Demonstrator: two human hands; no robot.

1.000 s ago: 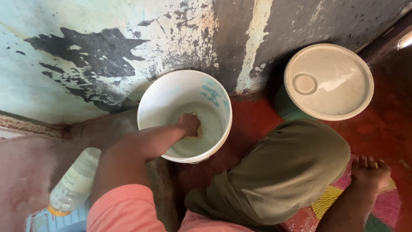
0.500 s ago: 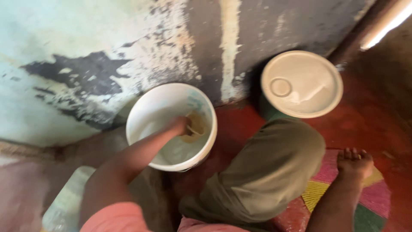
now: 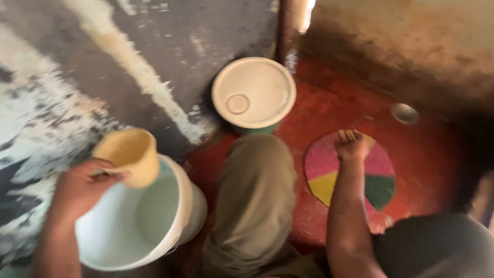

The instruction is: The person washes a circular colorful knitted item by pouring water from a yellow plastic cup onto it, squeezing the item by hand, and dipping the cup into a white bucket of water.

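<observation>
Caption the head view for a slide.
Left hand lifts a tan cup above a white bucket, beside a lidded green bucket.

Home washing corner: peeling painted wall [image 3: 77, 67], red cement floor [image 3: 422, 154], lidded bucket [image 3: 253, 92], woven mat [image 3: 378, 172].

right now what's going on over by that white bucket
A person crouches on a red floor by a peeling wall. Their left hand has a grip on a small tan cup, held above the rim of the white bucket, which holds pale water. No right hand shows. A bare foot rests on a round multicoloured mat. A lidded green bucket stands behind the knee.
</observation>
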